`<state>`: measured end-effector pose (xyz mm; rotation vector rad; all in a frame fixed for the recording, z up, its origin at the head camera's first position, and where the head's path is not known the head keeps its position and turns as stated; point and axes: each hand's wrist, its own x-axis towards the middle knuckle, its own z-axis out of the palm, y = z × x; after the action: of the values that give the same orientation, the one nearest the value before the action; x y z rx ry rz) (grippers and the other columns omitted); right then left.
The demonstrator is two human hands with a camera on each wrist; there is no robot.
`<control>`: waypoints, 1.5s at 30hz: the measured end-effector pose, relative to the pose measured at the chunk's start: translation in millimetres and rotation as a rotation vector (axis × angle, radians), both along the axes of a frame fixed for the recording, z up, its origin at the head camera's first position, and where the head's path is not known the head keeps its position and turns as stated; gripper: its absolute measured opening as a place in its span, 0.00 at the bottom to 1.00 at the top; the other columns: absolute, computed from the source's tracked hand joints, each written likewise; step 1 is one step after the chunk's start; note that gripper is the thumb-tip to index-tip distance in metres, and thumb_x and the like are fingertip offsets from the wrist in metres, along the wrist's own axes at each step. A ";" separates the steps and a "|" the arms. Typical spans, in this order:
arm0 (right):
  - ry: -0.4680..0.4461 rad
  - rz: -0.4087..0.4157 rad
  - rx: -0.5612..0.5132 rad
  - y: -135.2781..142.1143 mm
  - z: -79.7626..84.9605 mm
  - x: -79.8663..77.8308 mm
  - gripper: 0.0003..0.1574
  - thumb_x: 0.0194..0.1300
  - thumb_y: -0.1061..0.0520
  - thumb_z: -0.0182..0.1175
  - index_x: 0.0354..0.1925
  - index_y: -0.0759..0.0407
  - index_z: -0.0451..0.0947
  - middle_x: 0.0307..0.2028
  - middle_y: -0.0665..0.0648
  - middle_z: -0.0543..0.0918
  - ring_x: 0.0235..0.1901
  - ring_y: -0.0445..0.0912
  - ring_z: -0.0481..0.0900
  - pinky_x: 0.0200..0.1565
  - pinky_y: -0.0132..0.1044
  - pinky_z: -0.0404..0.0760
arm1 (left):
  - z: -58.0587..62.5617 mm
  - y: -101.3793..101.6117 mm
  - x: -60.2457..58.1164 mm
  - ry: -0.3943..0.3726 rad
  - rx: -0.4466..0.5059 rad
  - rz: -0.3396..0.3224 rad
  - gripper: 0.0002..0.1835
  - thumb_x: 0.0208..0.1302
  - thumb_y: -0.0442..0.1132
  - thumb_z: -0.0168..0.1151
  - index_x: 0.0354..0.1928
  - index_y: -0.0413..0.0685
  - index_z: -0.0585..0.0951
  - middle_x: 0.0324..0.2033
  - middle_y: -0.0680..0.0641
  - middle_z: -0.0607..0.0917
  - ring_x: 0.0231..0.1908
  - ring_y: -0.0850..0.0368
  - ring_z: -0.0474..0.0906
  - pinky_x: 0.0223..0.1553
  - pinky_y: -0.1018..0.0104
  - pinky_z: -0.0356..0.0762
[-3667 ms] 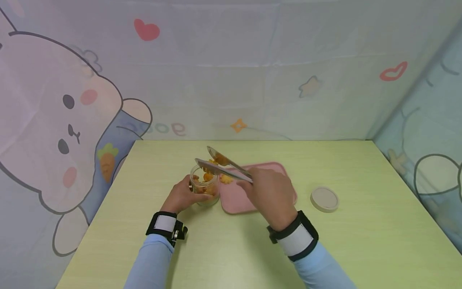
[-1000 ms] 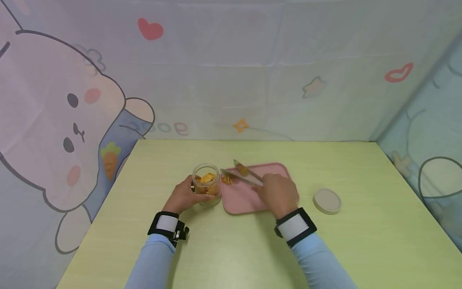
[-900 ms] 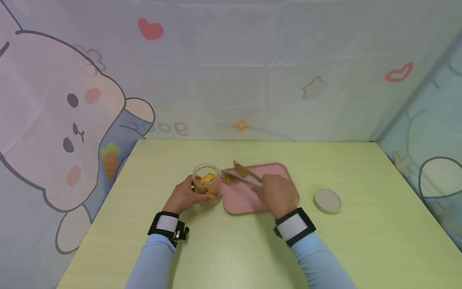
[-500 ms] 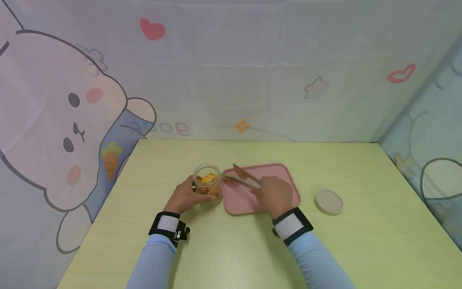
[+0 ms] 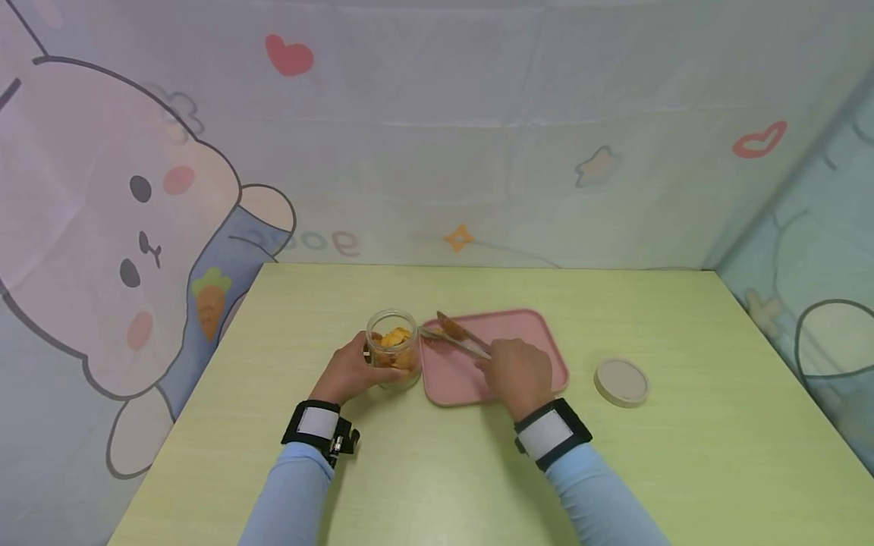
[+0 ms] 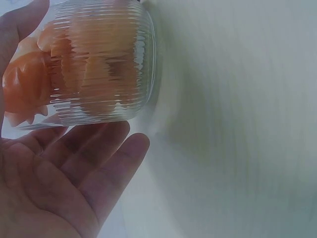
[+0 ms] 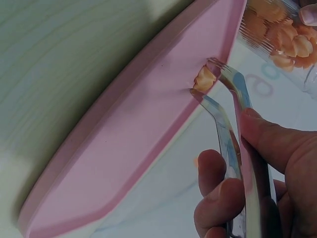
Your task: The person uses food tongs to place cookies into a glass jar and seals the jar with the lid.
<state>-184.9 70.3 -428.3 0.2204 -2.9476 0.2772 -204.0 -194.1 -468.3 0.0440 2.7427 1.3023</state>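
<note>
My left hand (image 5: 348,371) grips an upright ribbed glass jar (image 5: 404,362), thumb on the near side. Orange-yellow shell-shaped snack pieces (image 6: 29,82) fill much of the lidless jar, seen close in the left wrist view. In my right hand (image 5: 520,373) is a pair of metal tongs (image 7: 222,116), thumb on one arm and curled fingers on the other. The tong tips are at the left end of a pink tray (image 5: 471,383), on either side of one snack piece (image 7: 204,79). Whether both tips press on it I cannot tell.
A round pale lid (image 5: 622,381) lies on the light wooden table (image 5: 423,470), right of the tray. The jar stands close against the tray's left edge. Behind the table hangs a printed cloth (image 5: 437,152) with cartoon figures.
The tongs were above the jar's mouth with pieces near their tips. They then moved right and down to the tray, and their tips have since drawn closer together around the piece. Jar hardly moved.
</note>
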 end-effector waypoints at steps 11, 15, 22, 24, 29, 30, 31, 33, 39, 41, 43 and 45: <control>0.029 0.001 -0.061 7.8 -6.2 6.3 0.22 0.55 0.44 0.67 0.17 0.56 0.75 0.10 0.53 0.74 0.11 0.46 0.69 0.11 0.37 0.64 | -0.6 0.2 -0.8 0.000 0.006 0.004 0.44 0.39 0.58 0.76 0.59 0.48 0.70 0.53 0.40 0.80 0.48 0.47 0.75 0.42 0.51 0.78; 0.050 0.003 -0.086 14.3 -8.9 10.6 0.21 0.55 0.44 0.68 0.17 0.56 0.75 0.11 0.53 0.75 0.12 0.47 0.70 0.11 0.39 0.65 | -0.4 -0.1 -0.5 0.005 0.004 0.001 0.43 0.40 0.57 0.75 0.58 0.47 0.70 0.53 0.40 0.80 0.48 0.46 0.75 0.42 0.51 0.78; 0.051 -0.037 -0.116 30.0 -10.3 17.2 0.20 0.55 0.43 0.67 0.20 0.56 0.77 0.13 0.54 0.76 0.12 0.46 0.70 0.10 0.40 0.65 | 2.2 0.9 1.2 -0.004 -0.007 0.002 0.44 0.41 0.57 0.75 0.60 0.46 0.69 0.53 0.39 0.80 0.48 0.47 0.75 0.42 0.52 0.78; 0.056 -0.047 -0.118 33.3 -10.5 18.0 0.21 0.55 0.42 0.67 0.20 0.56 0.77 0.12 0.54 0.76 0.11 0.46 0.70 0.10 0.40 0.64 | 3.0 1.5 1.8 -0.007 -0.008 0.004 0.45 0.41 0.57 0.75 0.60 0.45 0.69 0.53 0.39 0.80 0.48 0.46 0.75 0.42 0.52 0.78; 0.054 -0.063 -0.134 38.9 -9.8 20.4 0.22 0.55 0.42 0.67 0.17 0.56 0.75 0.11 0.54 0.74 0.10 0.47 0.69 0.09 0.40 0.63 | 2.5 2.5 1.9 -0.008 -0.011 0.004 0.46 0.41 0.57 0.75 0.62 0.45 0.68 0.54 0.39 0.79 0.49 0.46 0.75 0.42 0.52 0.78; 0.053 -0.066 -0.137 39.8 -9.9 20.6 0.23 0.55 0.42 0.67 0.17 0.56 0.75 0.10 0.54 0.74 0.10 0.47 0.69 0.09 0.40 0.62 | 2.3 2.7 1.9 -0.007 -0.011 0.004 0.47 0.41 0.57 0.75 0.62 0.45 0.67 0.54 0.39 0.79 0.49 0.46 0.75 0.43 0.51 0.78; 0.050 -0.068 -0.139 40.5 -10.1 20.8 0.23 0.55 0.42 0.67 0.17 0.56 0.75 0.10 0.53 0.73 0.10 0.47 0.69 0.09 0.39 0.62 | 2.0 2.5 1.7 -0.006 -0.011 0.003 0.47 0.41 0.57 0.75 0.63 0.45 0.67 0.55 0.38 0.79 0.49 0.46 0.75 0.43 0.51 0.78; 0.047 -0.073 -0.145 41.7 -10.4 21.0 0.23 0.55 0.42 0.67 0.17 0.55 0.74 0.10 0.53 0.73 0.10 0.47 0.68 0.09 0.39 0.61 | 1.7 2.2 1.2 -0.004 -0.012 0.000 0.48 0.41 0.57 0.75 0.64 0.45 0.67 0.55 0.38 0.79 0.50 0.45 0.75 0.44 0.50 0.78; 0.050 -0.082 -0.159 44.9 -9.3 22.4 0.22 0.55 0.42 0.67 0.18 0.57 0.76 0.10 0.54 0.73 0.11 0.47 0.68 0.09 0.39 0.61 | 0.3 1.8 0.4 -0.006 -0.022 -0.003 0.45 0.42 0.56 0.75 0.62 0.45 0.68 0.54 0.39 0.80 0.50 0.46 0.75 0.44 0.50 0.78; 0.056 -0.081 -0.160 45.9 -8.8 22.6 0.22 0.55 0.42 0.67 0.19 0.57 0.77 0.11 0.55 0.73 0.11 0.47 0.68 0.09 0.38 0.61 | 0.2 1.5 0.7 -0.006 -0.024 -0.003 0.44 0.42 0.56 0.75 0.61 0.45 0.68 0.53 0.39 0.80 0.49 0.46 0.75 0.43 0.50 0.78; 0.067 -0.080 -0.159 45.9 -8.0 23.0 0.22 0.55 0.42 0.67 0.20 0.58 0.78 0.10 0.55 0.72 0.11 0.47 0.68 0.09 0.38 0.60 | 0.1 0.9 1.0 -0.005 -0.024 -0.003 0.44 0.43 0.56 0.75 0.60 0.45 0.69 0.53 0.39 0.80 0.49 0.46 0.75 0.44 0.50 0.78; 0.081 -0.077 -0.161 46.0 -6.8 23.5 0.22 0.54 0.42 0.67 0.20 0.58 0.78 0.10 0.55 0.72 0.10 0.47 0.67 0.08 0.37 0.59 | 0.2 0.3 1.5 -0.005 -0.022 -0.002 0.44 0.42 0.56 0.75 0.60 0.44 0.69 0.53 0.38 0.80 0.49 0.46 0.75 0.44 0.50 0.78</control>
<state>-161.4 116.3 -435.0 0.0935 -2.8284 0.4799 -202.5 -193.8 -468.2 0.0416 2.7521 1.2693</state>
